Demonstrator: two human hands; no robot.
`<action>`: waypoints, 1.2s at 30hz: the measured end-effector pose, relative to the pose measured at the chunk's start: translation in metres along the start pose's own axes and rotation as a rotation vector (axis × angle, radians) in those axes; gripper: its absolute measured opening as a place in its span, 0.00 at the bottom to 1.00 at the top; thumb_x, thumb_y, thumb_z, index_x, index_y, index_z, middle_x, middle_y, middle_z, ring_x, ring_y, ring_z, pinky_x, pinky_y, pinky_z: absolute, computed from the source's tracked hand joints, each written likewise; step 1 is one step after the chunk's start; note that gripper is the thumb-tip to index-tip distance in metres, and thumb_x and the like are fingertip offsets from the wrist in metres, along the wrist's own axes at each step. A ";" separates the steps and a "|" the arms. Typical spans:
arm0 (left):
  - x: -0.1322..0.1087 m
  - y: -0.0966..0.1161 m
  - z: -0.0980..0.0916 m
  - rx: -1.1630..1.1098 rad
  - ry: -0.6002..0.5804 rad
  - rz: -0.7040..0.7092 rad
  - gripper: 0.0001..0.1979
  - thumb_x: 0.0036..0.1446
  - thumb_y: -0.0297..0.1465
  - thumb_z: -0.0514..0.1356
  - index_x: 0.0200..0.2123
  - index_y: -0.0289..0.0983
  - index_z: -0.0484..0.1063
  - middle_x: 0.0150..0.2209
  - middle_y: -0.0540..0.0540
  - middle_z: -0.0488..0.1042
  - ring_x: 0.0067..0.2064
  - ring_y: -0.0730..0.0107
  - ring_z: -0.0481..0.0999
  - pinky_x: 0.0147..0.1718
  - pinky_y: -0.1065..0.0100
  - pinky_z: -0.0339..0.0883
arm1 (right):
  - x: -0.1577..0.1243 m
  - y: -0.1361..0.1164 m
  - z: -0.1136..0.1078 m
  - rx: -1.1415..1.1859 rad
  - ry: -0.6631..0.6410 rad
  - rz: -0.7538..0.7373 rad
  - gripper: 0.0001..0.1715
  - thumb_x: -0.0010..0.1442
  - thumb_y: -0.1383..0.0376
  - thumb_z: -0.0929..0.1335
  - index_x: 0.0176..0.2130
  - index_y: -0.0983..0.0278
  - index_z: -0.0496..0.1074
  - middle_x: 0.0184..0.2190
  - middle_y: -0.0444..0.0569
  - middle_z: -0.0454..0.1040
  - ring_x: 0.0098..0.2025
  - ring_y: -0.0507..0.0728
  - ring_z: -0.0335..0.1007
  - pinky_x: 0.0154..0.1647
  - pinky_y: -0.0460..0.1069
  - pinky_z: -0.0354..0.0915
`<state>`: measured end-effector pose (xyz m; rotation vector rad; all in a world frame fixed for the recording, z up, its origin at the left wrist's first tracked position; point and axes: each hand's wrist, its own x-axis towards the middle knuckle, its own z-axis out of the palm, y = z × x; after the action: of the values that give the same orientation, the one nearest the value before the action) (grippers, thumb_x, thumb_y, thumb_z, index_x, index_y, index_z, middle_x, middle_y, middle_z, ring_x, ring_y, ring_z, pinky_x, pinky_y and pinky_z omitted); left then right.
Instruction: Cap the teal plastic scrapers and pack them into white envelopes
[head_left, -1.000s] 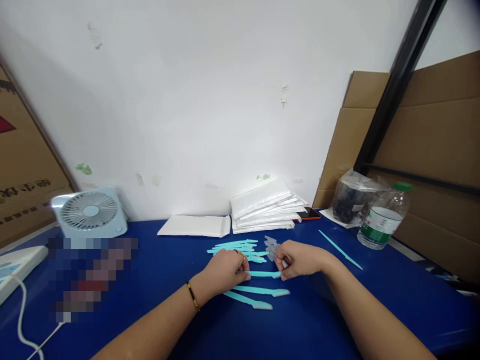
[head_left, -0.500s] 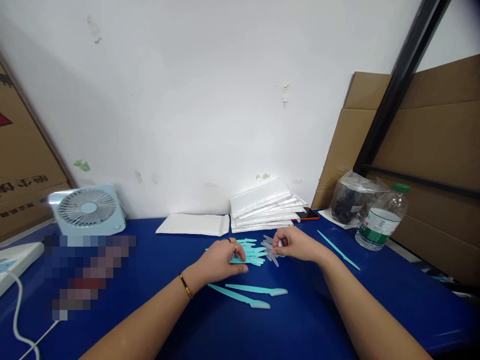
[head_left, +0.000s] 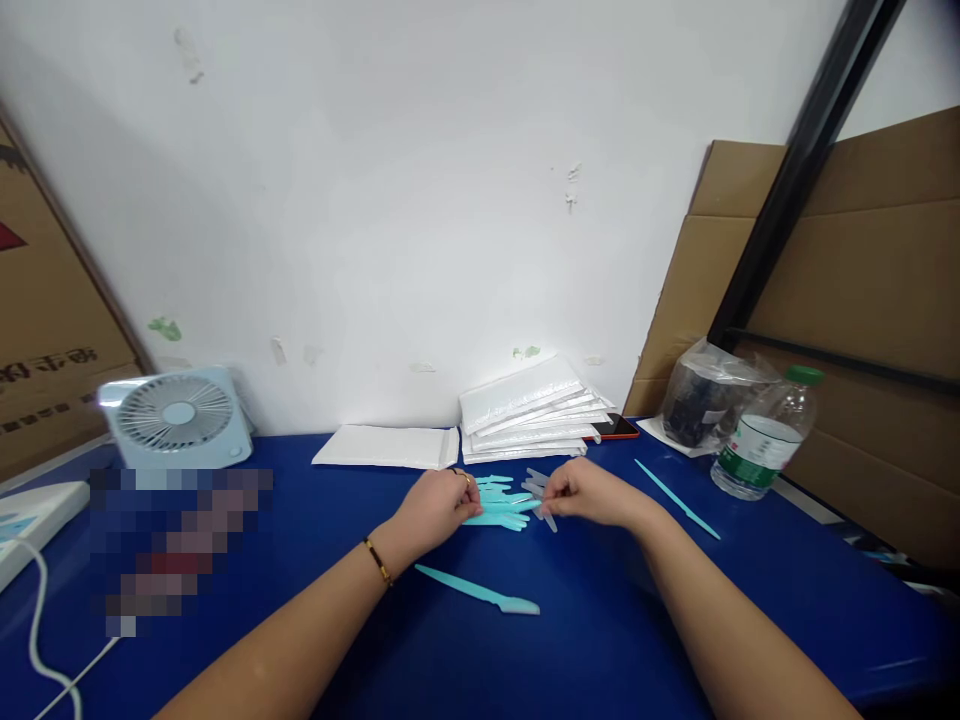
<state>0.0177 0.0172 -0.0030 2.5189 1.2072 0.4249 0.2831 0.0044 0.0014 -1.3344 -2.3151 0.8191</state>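
My left hand (head_left: 442,505) pinches the left end of a turquoise razor-like stick (head_left: 514,508) above a pile of similar turquoise sticks (head_left: 499,485). At that stick's right end, the fingers of my right hand (head_left: 574,492) are closed. Small translucent covers (head_left: 537,478) lie beside the pile, partly hidden by my right hand. One turquoise stick (head_left: 480,590) lies on the blue table (head_left: 465,660) nearer to me. Another turquoise stick (head_left: 676,498) rests to the right of my right hand.
White padded envelopes (head_left: 525,410) are stacked by the wall, with a flat one (head_left: 386,447) to their left. A phone (head_left: 616,427), a bagged dark item (head_left: 694,400) and a bottle (head_left: 761,440) stand or lie right. A fan (head_left: 176,415) is at the left.
One of the two nearer turquoise sticks has left its spot on the table. A stick is now between my hands, and my left fingers have closed on its end.
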 end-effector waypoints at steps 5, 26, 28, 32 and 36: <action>-0.008 -0.002 -0.015 -0.029 0.069 -0.006 0.17 0.45 0.43 0.63 0.36 0.39 0.71 0.36 0.49 0.72 0.36 0.68 0.70 0.32 0.71 0.59 | 0.005 0.009 -0.009 -0.047 0.268 0.093 0.21 0.49 0.51 0.68 0.30 0.67 0.76 0.21 0.46 0.70 0.22 0.50 0.59 0.21 0.44 0.52; -0.016 -0.006 -0.009 -0.228 0.005 -0.074 0.10 0.55 0.37 0.52 0.33 0.37 0.66 0.27 0.50 0.71 0.28 0.71 0.69 0.26 0.72 0.58 | 0.006 -0.003 0.009 0.281 0.183 0.048 0.24 0.52 0.50 0.67 0.33 0.69 0.75 0.20 0.46 0.69 0.21 0.49 0.62 0.23 0.44 0.59; -0.013 -0.010 -0.006 -0.166 0.069 -0.051 0.10 0.55 0.37 0.52 0.35 0.37 0.67 0.30 0.49 0.72 0.32 0.70 0.70 0.29 0.71 0.60 | 0.008 0.008 0.004 0.171 0.259 0.057 0.23 0.50 0.51 0.69 0.34 0.69 0.76 0.23 0.47 0.71 0.23 0.50 0.63 0.23 0.44 0.58; -0.011 -0.009 0.004 -0.032 0.130 0.052 0.17 0.55 0.40 0.55 0.46 0.39 0.68 0.47 0.44 0.70 0.48 0.63 0.68 0.46 0.65 0.61 | 0.010 0.017 0.001 -0.007 0.341 0.051 0.20 0.53 0.53 0.67 0.36 0.66 0.77 0.29 0.48 0.73 0.29 0.53 0.66 0.29 0.46 0.59; -0.015 -0.006 0.013 0.078 0.034 0.129 0.29 0.58 0.47 0.49 0.58 0.39 0.58 0.61 0.40 0.56 0.61 0.57 0.54 0.58 0.57 0.46 | 0.013 0.022 0.000 -0.157 0.464 0.086 0.15 0.56 0.59 0.64 0.35 0.64 0.77 0.33 0.50 0.74 0.34 0.56 0.67 0.36 0.48 0.60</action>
<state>0.0100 0.0073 -0.0195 2.6765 1.0967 0.4613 0.2913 0.0245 -0.0124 -1.5092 -1.9952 0.3062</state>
